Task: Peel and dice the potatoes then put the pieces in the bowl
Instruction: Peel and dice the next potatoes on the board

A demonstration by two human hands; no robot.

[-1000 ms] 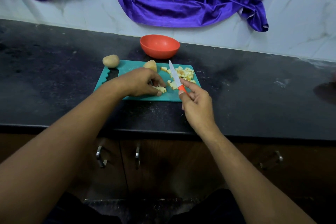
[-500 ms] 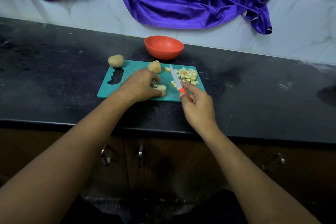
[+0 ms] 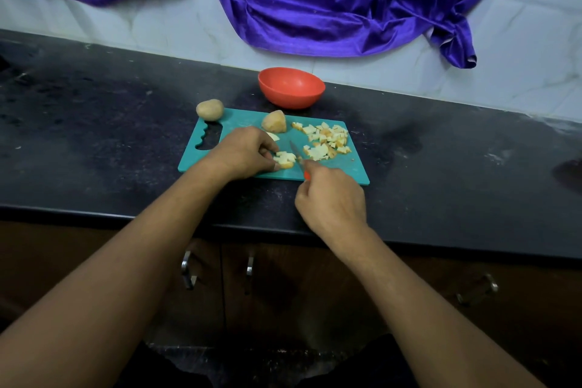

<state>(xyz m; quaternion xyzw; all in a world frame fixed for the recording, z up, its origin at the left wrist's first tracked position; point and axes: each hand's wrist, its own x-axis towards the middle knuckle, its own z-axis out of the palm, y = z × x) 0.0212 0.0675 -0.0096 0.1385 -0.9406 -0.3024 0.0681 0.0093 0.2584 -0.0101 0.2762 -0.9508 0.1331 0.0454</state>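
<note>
On my feed a purple cloth [image 3: 315, 0] hangs down the pale tiled wall [image 3: 157, 25] above a long dark worktop [image 3: 94, 123], with brown cabinet doors [image 3: 315, 293] and their metal handles below its front edge. I see a teal cutting board [image 3: 349, 167] lying flat near the worktop's front edge, its handle slot to the left. Both bare forearms reach in from the bottom of the view. The left hand [image 3: 242, 153] rests on the board, its fingers [image 3: 267, 148] curled down and pinching a small cluster of cut potato [image 3: 285, 159]. The right hand [image 3: 330, 198] hovers over the board's near edge, its fingers [image 3: 310, 173] wrapped round the orange handle of a knife [image 3: 296, 153]. The grey blade points away from me, just beside the cluster's right side; I cannot tell whether its edge touches the board. An orange-red bowl [image 3: 291, 88] stands on the worktop just behind the board. A whole unpeeled potato [image 3: 210, 109] sits at the board's far left corner. A peeled potato half [image 3: 274, 121] lies on the board near its far edge, beside the left hand. The pile of diced pieces [image 3: 326, 140] is spread over the board's right part, apart from the bowl.
</note>
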